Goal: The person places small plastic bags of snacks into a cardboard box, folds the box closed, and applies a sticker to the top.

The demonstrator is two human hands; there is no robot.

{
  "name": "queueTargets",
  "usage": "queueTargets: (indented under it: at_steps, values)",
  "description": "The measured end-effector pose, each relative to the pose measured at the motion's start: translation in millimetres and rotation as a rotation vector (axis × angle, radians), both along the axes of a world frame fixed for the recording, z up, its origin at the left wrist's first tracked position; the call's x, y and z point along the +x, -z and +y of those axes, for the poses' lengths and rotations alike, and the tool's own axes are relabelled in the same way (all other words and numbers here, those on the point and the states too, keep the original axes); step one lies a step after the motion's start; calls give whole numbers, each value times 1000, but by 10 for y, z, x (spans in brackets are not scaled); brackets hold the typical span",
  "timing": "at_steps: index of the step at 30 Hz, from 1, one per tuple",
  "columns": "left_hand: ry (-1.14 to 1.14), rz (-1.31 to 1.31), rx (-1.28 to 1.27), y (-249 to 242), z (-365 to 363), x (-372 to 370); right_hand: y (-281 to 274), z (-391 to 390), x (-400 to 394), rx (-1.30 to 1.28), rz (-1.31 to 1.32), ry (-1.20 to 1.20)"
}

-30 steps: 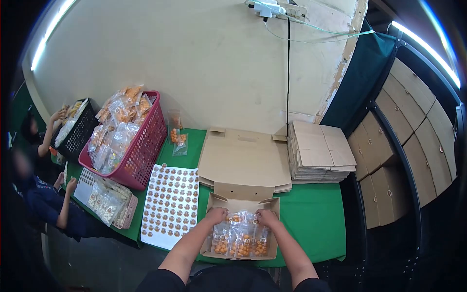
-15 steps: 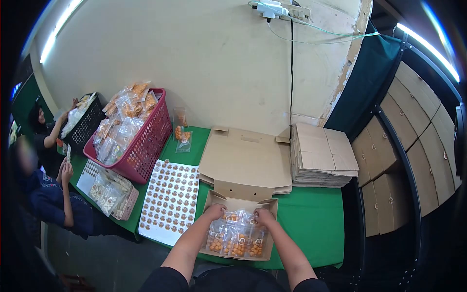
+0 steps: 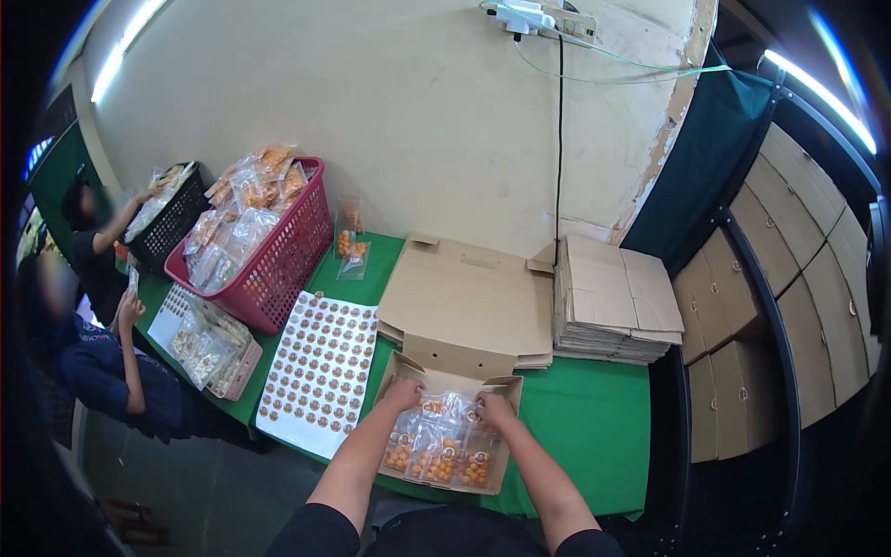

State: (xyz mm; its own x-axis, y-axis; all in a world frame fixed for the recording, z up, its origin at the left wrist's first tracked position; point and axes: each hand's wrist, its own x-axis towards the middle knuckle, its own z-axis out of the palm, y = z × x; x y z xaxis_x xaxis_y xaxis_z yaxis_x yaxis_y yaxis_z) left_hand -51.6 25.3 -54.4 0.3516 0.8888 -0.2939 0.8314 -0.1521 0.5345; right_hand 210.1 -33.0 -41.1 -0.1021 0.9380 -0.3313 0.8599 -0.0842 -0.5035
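An open cardboard box point(image 3: 502, 467) stands at the table's front edge, its lid flap folded back. Inside lie several clear plastic bags of round orange snacks point(image 3: 436, 455), packed side by side and bearing round stickers. My left hand point(image 3: 403, 394) reaches into the far left part of the box, fingers curled at the top of a bag. Opposite it, at the far right part, my right hand point(image 3: 495, 408) has its fingers bent around another bag's top edge. The fingertips of both hands are partly hidden.
Left of the box lies a sheet of round stickers point(image 3: 320, 362). A pink basket point(image 3: 288, 265) full of snack bags stands behind it. Flat cardboard boxes point(image 3: 473, 292) and a cardboard stack point(image 3: 617, 297) lie at the back. Two people point(image 3: 102, 362) work at the far left.
The view has shifted slightly, so the box appears a little further left. Both hands stay at the far part of the box, with only small finger movements.
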Motion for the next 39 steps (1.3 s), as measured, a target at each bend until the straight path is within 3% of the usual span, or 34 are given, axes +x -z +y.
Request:
queueTargets:
  at_steps: [7,10,12,14,20,27,31,33,35,39]
  values:
    - [15,58,73,-142,-129,16,75,22,27,25,-36,-44]
    - [-56,-50,31,-273,-192,34,43,71,25,-7,16,-13]
    - [-19,-43,274,-279,-224,28,-36,76,-10,30,44,-8]
    - [-17,-91,259,-309,-192,23,-136,133,-37,65,72,-4]
    - [-19,-353,184,-558,26,176,-604,541,-63,251,393,-97]
    - [-125,-659,43,-1164,228,325,-1131,795,-47,317,651,110]
    - [-230,-952,-24,-1385,284,109,-1332,813,-175,359,767,172]
    - [-274,-980,-52,-1520,270,-73,-1374,834,-288,363,818,182]
    - [-341,-1005,-90,-1741,185,-248,-1379,844,-440,340,1038,219]
    - [-356,-1030,-95,-1870,213,-690,-1484,856,-863,346,1093,228]
